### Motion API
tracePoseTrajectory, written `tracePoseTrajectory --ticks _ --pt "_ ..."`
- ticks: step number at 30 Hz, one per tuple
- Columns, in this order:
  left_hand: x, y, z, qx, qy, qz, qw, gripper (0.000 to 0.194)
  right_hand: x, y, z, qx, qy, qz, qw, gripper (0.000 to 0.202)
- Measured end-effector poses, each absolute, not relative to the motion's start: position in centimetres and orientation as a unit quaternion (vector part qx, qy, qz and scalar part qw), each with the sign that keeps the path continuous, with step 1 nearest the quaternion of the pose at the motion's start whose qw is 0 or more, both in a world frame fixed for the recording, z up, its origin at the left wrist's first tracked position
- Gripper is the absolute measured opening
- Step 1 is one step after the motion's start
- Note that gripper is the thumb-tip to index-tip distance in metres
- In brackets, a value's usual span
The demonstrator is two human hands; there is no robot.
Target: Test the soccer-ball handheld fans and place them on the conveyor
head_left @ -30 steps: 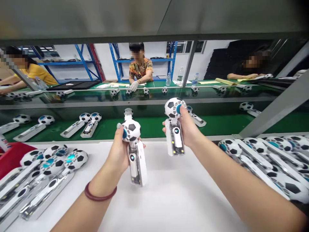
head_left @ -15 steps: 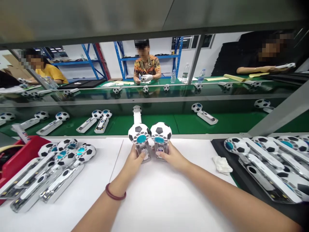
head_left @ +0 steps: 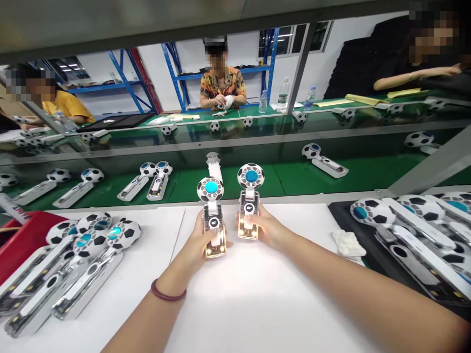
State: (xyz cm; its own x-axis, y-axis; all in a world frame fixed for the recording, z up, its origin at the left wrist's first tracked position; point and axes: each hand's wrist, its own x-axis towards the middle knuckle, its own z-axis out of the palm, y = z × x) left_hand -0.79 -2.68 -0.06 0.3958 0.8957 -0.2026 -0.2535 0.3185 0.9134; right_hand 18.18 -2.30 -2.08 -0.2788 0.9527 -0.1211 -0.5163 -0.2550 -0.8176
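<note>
My left hand [head_left: 200, 247] grips a handheld fan with a football-patterned head [head_left: 212, 215], held upright over the white table [head_left: 239, 304]. My right hand [head_left: 268, 230] grips a second football fan [head_left: 249, 203] beside it, slightly higher. Both handles glow yellow-white at the base and their small round displays are lit. Each thumb rests on the front of its handle. The blue hubs of both fan heads face me.
A pile of the same fans [head_left: 69, 264] lies at the left beside a red bin [head_left: 25, 235]. More fans fill a black tray [head_left: 412, 235] at the right, next to a white cloth [head_left: 349, 243]. A green conveyor [head_left: 287, 179] carries fans; other people work behind it.
Both fans were raised apart, then brought together side by side. Now they are tilted to face me, and their handles and displays have lit up.
</note>
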Motion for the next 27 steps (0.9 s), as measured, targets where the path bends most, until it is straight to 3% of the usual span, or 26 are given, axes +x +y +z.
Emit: tracePoseTrajectory --ticks 27 --pt "-1.08 -2.60 -0.53 0.447 0.363 0.381 0.723 0.064 18.17 -2.38 -1.27 -0.315 -0.333 0.726 0.513 0.043"
